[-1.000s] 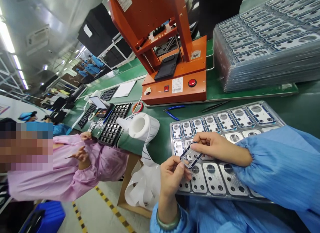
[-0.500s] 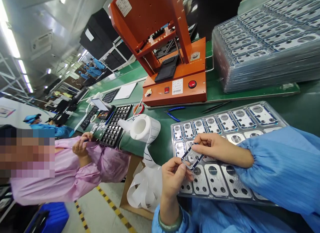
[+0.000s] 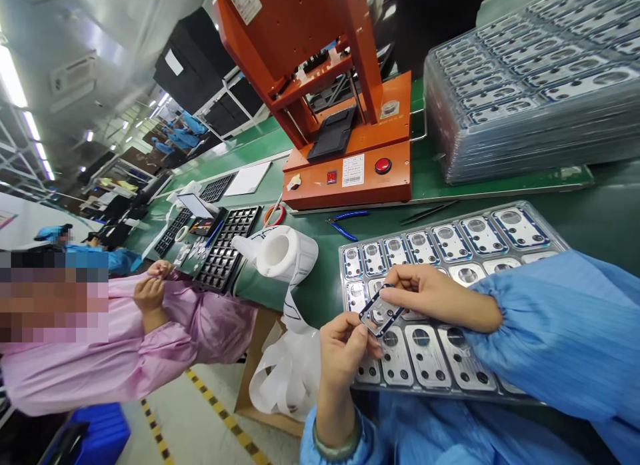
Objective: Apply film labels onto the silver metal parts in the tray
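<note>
A small rectangular clear panel with a dark blue border is held tilted between my two hands. My left hand pinches its lower left corner between thumb and fingers. At the upper edge, the thumb and fingers of my right hand close on it too. Both hands are above the near left part of a clear plastic tray. Silvery rectangular plates with round holes sit in the tray's pockets, those in the far row having blue edges. My right forearm hides some pockets.
An orange press stands behind the tray, with stacked filled trays to its right. Blue-handled pliers and tweezers lie between. Left are a white label roll, a black compartment tray and a co-worker in pink.
The whole view has shifted slightly, with most things a little further left. Both hands keep hold of the panel in nearly the same pose. The co-worker's hands have moved slightly left.
</note>
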Demonstrator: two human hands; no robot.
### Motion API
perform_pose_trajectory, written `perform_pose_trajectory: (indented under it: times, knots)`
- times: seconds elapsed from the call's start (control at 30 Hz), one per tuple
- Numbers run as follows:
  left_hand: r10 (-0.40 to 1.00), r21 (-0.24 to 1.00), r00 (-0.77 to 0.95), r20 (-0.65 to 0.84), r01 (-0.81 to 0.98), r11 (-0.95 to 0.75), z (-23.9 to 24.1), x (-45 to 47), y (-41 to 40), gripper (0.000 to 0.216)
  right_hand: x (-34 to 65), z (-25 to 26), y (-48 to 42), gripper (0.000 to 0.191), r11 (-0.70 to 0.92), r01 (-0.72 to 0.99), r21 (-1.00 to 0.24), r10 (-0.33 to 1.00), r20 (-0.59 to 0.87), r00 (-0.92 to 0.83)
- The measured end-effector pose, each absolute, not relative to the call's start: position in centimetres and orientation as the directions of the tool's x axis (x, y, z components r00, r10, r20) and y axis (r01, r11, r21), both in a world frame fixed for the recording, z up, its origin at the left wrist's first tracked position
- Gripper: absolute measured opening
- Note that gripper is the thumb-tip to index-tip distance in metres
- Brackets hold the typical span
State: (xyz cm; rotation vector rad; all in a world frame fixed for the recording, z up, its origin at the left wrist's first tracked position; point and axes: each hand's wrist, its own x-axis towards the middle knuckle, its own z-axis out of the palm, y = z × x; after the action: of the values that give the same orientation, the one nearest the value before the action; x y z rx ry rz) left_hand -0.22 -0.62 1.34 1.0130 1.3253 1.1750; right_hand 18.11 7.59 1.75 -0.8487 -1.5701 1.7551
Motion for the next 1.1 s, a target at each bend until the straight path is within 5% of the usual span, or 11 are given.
perform_pose_trajectory:
  times: [1.1]
  knots:
    - [0.987, 0.988, -0.087, -0.138, -0.084, 0.131, 1.13, -0.32, -0.74, 0.028, 18.24, 1.64, 7.79, 0.018, -0.128, -0.09, -0.988, 0.765, -0.04, -0.643]
